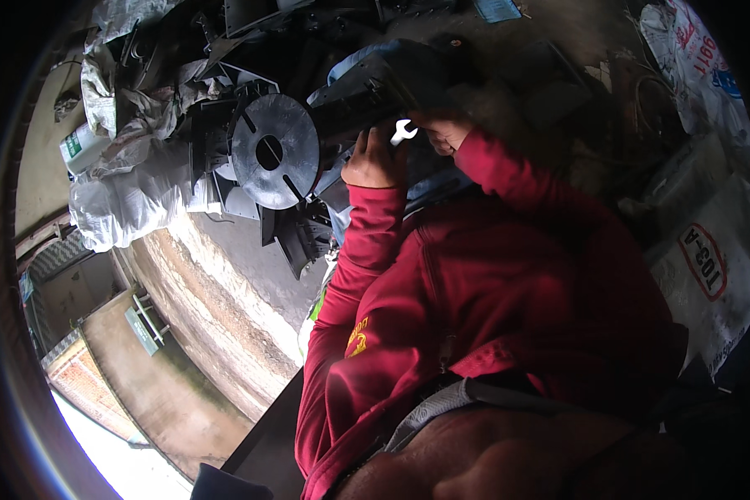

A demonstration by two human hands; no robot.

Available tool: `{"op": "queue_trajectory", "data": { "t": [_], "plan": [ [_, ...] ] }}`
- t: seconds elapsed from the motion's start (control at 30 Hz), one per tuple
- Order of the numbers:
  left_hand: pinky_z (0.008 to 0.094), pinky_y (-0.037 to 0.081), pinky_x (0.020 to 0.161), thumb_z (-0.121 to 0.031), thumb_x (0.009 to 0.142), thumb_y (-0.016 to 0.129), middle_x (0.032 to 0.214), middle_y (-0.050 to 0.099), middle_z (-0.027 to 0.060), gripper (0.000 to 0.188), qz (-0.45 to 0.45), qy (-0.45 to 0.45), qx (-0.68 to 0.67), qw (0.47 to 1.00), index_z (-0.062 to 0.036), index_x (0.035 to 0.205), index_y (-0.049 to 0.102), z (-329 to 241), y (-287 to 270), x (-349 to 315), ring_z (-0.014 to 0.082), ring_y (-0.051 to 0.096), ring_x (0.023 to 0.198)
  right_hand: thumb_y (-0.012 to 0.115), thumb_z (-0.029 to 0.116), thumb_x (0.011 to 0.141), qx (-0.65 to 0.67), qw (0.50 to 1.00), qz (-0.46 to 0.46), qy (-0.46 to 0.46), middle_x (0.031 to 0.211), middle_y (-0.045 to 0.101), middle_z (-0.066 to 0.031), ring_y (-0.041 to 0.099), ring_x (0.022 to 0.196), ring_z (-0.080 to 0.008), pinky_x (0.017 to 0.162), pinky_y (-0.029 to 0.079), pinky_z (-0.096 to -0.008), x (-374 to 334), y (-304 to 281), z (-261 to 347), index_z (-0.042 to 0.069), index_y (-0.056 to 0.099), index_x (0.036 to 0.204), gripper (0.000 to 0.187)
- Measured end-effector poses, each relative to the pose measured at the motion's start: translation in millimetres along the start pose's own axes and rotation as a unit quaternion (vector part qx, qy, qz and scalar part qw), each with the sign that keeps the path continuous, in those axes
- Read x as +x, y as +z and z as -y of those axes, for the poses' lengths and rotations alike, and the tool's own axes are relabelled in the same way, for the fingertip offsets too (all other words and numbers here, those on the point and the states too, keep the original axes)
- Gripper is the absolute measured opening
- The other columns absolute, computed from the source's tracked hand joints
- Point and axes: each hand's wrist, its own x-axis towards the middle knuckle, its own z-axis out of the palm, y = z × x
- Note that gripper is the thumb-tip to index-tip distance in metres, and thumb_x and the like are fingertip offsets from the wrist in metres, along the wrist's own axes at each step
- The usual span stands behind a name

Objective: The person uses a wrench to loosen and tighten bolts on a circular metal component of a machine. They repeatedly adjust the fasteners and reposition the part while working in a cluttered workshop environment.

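Note:
My left hand is closed round an open-ended wrench; its bright jaw sticks out past the fingers toward my other hand. Just to the right, my right hand has its fingers bent in against a dark metal assembly. Whatever those fingers pinch is hidden in shadow. At the assembly's left end is a round grey metal disc with a central hole and narrow slots. Both hands work above my lap, where blue cloth shows below the dark metal.
Dark angled metal parts crowd around and below the disc. Crumpled clear plastic wrapping and a white container lie at left. White printed sacks stand at right. A small blue sheet lies far off.

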Motion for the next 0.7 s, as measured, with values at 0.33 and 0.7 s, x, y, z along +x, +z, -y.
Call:
{"op": "queue_trajectory", "data": {
  "t": [0.33,0.7],
  "plan": [
    [0.0369,0.052,0.058,-0.016,0.069,0.074,0.084,0.067,0.0063,0.029,-0.017,0.041,-0.050,0.998,-0.0152,0.097,0.068,4.6,-2.6,4.7,0.0281,0.067,0.072,0.066,0.030,0.085,-0.015,1.000,-0.023,0.008,0.047,0.036,0.0075,0.029,0.034,-0.0040,0.036,0.021,-0.0214,2.2,5.5,2.0,0.013,0.061,0.082,0.018],
    [0.0370,0.051,0.055,-0.021,0.072,0.072,0.083,0.067,0.0061,0.027,0.020,0.024,-0.038,0.999,-0.0181,0.098,0.067,3.3,-1.2,4.7,0.0289,0.066,0.068,0.071,0.034,0.084,0.014,1.000,-0.023,-0.008,0.047,0.038,0.0068,0.031,0.034,-0.0038,0.035,0.021,-0.0225,0.8,4.3,-0.2,0.015,0.056,0.066,0.030]
  ]
}}
